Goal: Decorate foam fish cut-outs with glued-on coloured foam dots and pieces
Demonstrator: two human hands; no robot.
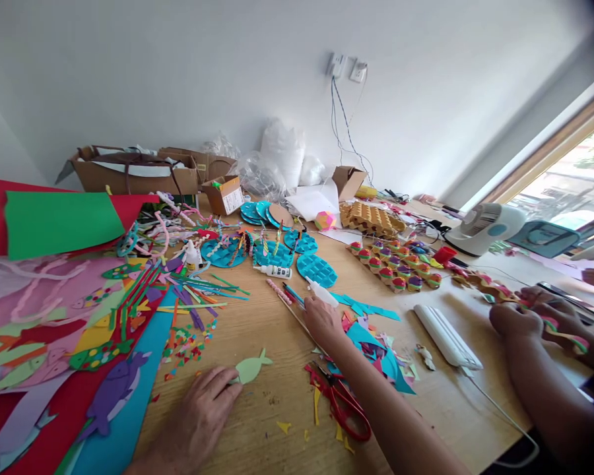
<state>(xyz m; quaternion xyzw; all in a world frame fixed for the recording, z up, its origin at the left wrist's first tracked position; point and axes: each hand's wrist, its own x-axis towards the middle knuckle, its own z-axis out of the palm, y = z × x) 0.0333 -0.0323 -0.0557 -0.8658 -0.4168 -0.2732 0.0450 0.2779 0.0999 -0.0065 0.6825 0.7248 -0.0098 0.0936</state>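
My left hand (200, 412) rests on the table, its fingertips closed on the left end of a pale green paper fish (250, 368). The fish lies nearly flat, its tail pointing right. My right hand (321, 322) reaches farther out, fingers closed around the near side of a white glue bottle (323, 293). That bottle tilts with its nozzle to the upper left; part of it is hidden behind the hand. Red-handled scissors (344, 402) lie beneath my right forearm, beside blue paper scraps (376, 349). A second glue bottle (276, 271) lies just beyond.
Coloured foam sheets and paper fish (113, 376) cover the left side, with paper strips (202, 293) beside them. Blue-painted discs (317, 270) and painted egg cartons (396, 264) stand farther back. A white power strip (448, 336) lies right, near another person's hands (519, 320).
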